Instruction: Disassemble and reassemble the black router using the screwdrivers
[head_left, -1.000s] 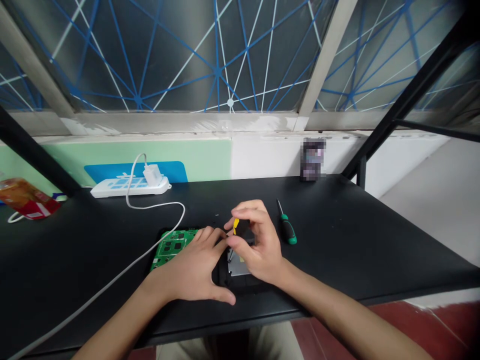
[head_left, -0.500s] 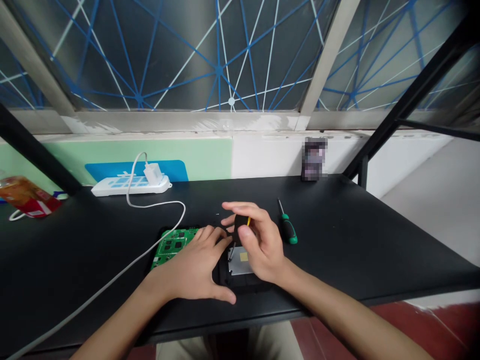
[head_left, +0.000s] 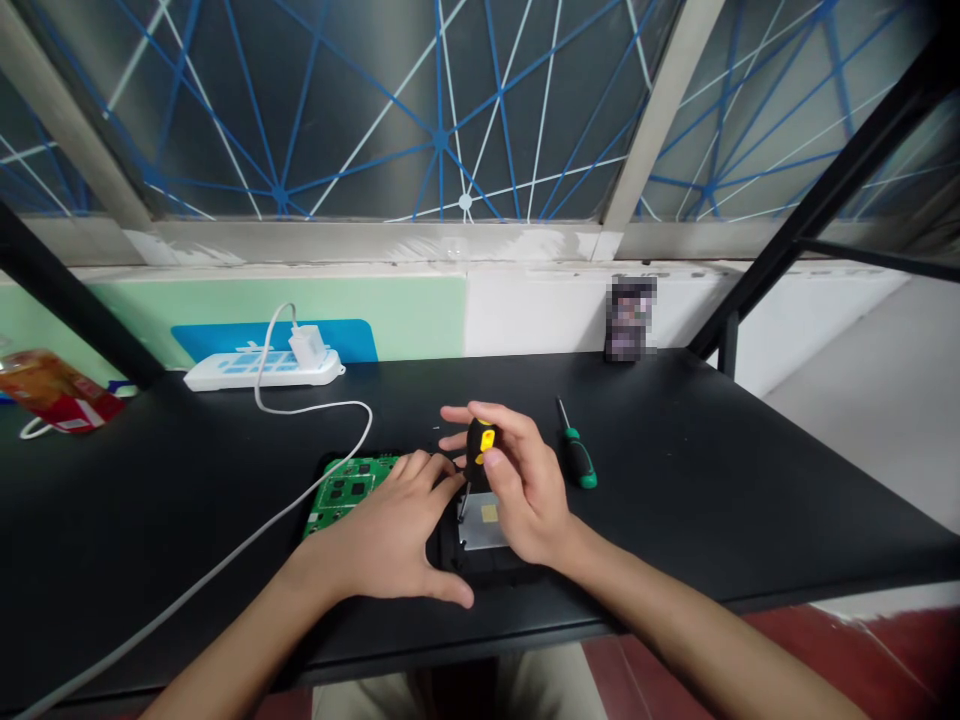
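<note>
The circuit board (head_left: 352, 488) is exposed; the silver plate (head_left: 478, 535) is seemingly unremoved from the casing (head_left: 445, 545). At its edge, a screwdriver (head_left: 477, 437) is pinched by the right hand (head_left: 534, 492); the left hand (head_left: 379, 538) is spread.

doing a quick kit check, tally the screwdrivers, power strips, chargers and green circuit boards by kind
Screwdrivers: 2 (yellow-and-black screwdriver in the right hand, green-and-black screwdriver on the table)
Power strip: 1
Charger: 1
Green circuit board: 1, partly covered
Total: 5
</note>
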